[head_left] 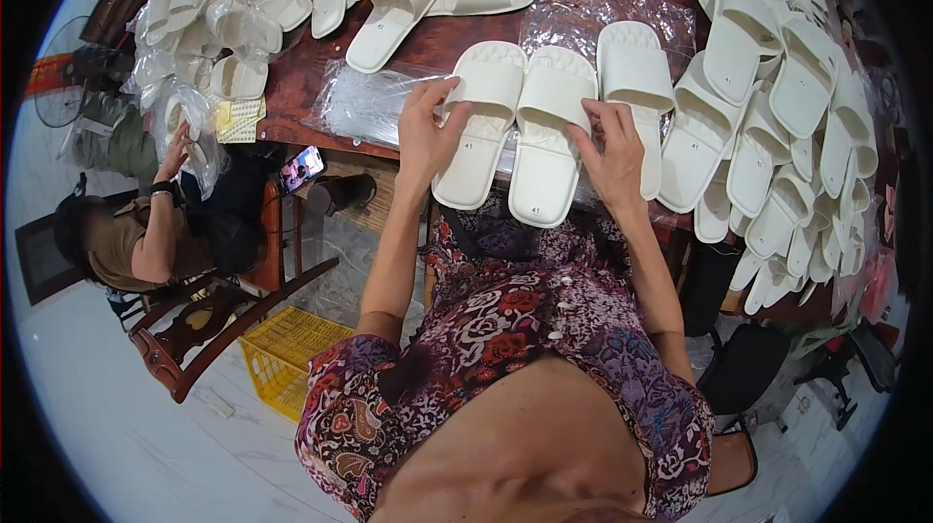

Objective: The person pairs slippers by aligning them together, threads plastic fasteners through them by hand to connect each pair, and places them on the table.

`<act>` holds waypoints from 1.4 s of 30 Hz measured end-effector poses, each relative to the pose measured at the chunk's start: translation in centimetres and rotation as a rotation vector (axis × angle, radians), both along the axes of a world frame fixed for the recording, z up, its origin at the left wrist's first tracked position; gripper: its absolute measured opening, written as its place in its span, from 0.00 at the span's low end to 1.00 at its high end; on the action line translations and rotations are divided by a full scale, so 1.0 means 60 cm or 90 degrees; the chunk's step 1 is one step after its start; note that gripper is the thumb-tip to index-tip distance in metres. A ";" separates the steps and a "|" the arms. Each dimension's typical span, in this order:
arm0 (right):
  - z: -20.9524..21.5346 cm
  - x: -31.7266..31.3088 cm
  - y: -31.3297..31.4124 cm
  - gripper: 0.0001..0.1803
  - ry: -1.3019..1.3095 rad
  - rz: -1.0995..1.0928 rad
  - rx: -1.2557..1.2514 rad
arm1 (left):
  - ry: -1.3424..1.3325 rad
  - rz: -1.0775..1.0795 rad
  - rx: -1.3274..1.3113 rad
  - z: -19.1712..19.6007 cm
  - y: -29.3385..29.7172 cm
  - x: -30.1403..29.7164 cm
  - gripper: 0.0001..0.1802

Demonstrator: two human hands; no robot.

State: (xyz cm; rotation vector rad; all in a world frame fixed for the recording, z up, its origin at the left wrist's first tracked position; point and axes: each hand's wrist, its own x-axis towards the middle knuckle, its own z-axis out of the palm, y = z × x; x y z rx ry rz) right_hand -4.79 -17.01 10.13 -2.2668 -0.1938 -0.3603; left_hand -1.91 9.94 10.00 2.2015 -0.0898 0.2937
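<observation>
Heels of left slipper [476,149] and middle slipper [544,178] are reaching past near edge of bench [292,100], toward you. Bare wood is showing left, beyond clear plastic [369,103]; slipper pile [805,76] is crowding right slipper [630,66]. All three are pointing toes away, long axes running near-to-far. Your left hand [428,139] is touching left slipper's strap, right hand [614,149] middle slipper's right side; thumbs are standing apart from fingers.

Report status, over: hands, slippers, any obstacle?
Left fingers at left white open-toed slipper. Right fingers at matching middle slipper. Third white slipper crowds right fingers.
</observation>
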 end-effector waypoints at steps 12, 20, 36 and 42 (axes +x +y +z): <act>0.007 -0.015 -0.002 0.19 -0.011 0.003 0.024 | -0.020 0.031 -0.022 -0.003 -0.005 -0.004 0.17; 0.014 -0.054 0.006 0.12 -0.003 0.004 0.034 | -0.098 0.063 0.023 -0.013 -0.009 -0.029 0.15; 0.003 -0.033 0.092 0.29 -0.004 0.221 -0.154 | -0.125 0.077 -0.064 -0.023 -0.060 -0.086 0.15; -0.008 -0.028 0.096 0.32 -0.023 0.191 -0.185 | -0.090 0.061 -0.051 -0.040 -0.068 -0.082 0.18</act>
